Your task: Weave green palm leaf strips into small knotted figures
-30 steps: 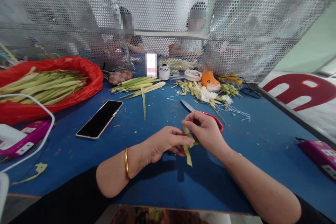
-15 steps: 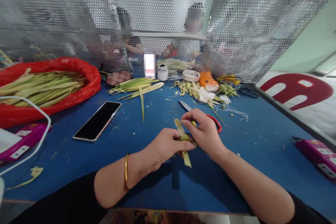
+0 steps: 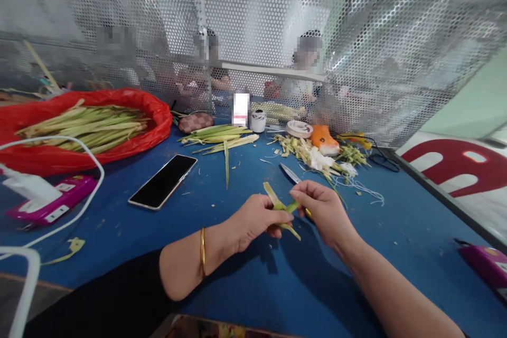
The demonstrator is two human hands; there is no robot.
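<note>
My left hand (image 3: 257,220) is closed around folded leaf strips (image 3: 273,194), pale yellow-green, with one end sticking up and another hanging below the fingers. My right hand (image 3: 322,208) pinches the tip of a greener part of the leaf strip between thumb and fingers, just right of the left hand. Both hands are above the blue table. Behind the right hand lie scissors (image 3: 289,173); their blades show, while the handles are mostly hidden. A single narrow leaf (image 3: 226,165) and a small pile of leaves (image 3: 214,134) lie farther back.
A red plastic bag (image 3: 158,116) full of long leaves stands at left. In front are a phone (image 3: 162,182) and a purple power strip (image 3: 71,199) with white cables. Leaf scraps (image 3: 297,149), a tape roll (image 3: 299,128) and white thread lie back right. People sit behind the perforated partition (image 3: 261,21).
My right hand has moved slightly away from the left, with a green part of the strip stretched between them. The lower strip end points more to the right. The camera view has shifted.
</note>
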